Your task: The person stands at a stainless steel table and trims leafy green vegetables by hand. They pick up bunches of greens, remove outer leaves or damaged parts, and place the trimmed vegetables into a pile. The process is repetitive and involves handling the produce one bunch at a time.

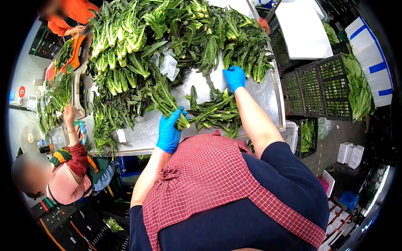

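My left hand (170, 130), in a blue glove, is closed around the base of a bunch of long leafy greens (163, 97) near the table's front edge. Farther out, my right hand (235, 78), gloved in blue too, reaches to the lower end of a leafy bunch (229, 59) on the metal table (260, 94); its fingertips touch or nearly touch it, and whether they grip is unclear. Loose leaves (216, 114) lie between my hands close to my checked apron. Large piles of green bunches (125, 34) cover the table's far and left parts.
A clear plastic bag (169, 62) lies among the greens. Black crates (317, 88) with leafy greens and a white foam lid (303, 29) stand at the right. Two people work at the left, one in orange (62, 22), one in a striped apron (67, 185) near packed greens.
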{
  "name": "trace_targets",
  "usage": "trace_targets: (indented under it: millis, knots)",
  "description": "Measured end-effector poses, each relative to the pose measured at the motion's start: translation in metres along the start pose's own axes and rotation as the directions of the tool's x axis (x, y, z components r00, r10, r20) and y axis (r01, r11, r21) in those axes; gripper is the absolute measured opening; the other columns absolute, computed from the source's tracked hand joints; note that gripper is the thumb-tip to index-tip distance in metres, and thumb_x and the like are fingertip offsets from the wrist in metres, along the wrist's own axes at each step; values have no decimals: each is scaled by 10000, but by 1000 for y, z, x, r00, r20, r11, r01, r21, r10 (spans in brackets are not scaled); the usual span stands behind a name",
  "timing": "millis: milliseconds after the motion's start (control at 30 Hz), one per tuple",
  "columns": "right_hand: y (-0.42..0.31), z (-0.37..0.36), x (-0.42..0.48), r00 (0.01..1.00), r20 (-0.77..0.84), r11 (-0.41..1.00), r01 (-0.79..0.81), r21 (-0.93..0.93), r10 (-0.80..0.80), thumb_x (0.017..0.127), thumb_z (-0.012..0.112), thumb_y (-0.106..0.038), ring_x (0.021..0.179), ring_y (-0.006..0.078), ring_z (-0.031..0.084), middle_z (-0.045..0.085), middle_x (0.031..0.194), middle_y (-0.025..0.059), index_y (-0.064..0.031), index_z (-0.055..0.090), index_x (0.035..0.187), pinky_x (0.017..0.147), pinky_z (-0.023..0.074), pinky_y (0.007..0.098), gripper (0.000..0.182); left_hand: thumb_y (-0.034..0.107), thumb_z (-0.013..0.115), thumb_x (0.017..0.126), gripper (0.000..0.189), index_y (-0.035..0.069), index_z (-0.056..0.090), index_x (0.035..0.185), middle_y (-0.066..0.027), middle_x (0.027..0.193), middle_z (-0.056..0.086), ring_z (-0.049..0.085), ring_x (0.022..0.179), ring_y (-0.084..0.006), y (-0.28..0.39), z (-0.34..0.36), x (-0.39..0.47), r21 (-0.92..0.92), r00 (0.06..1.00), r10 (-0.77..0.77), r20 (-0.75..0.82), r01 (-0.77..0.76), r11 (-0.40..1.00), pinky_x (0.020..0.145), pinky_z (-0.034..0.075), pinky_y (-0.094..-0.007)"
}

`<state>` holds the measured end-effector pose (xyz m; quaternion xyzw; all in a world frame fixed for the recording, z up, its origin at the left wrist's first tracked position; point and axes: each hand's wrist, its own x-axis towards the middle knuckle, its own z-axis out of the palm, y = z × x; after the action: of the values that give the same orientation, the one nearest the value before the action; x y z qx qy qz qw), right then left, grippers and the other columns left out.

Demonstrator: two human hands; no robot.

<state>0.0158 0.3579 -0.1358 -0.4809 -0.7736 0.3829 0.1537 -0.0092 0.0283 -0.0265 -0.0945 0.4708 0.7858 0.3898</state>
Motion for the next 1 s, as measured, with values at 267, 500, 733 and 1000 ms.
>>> trace_targets:
  millis: [267,500,733,1000]
  knots:
    - [-43,-51,-70,783,620,723,-397,565,-55,877,673,-198,531,101,547,655,715,44,-43,651,836,495,429,236,162,137,606,954,407,38,471,1324,-165,1219,602,621,1067,-270,-1,4,4,-131,999,-1,49,8,991,923,539,-435]
    - [-78,-47,-165,744,578,931,168,324,-335,754,770,-254,629,197,637,667,732,94,-34,657,939,593,514,327,309,103,613,937,478,30,445,1378,-134,1261,594,612,1092,-260,-2,17,5,-198,994,45,97,-25,980,913,530,-389]
    - [-99,-47,-192,624,635,890,302,342,-456,757,786,-264,665,198,642,658,751,95,-58,634,930,631,519,330,309,216,542,988,418,26,479,1354,-146,1256,603,611,1134,-273,-4,0,2,-224,990,-6,144,38,974,989,509,-420]
    - [-92,-48,-193,550,725,799,-162,580,-414,862,738,-156,760,95,614,659,848,32,-42,633,976,685,511,249,193,283,518,997,402,19,516,1300,-160,1163,634,631,1048,-286,-7,-6,1,-388,990,-65,129,111,915,916,530,-411]
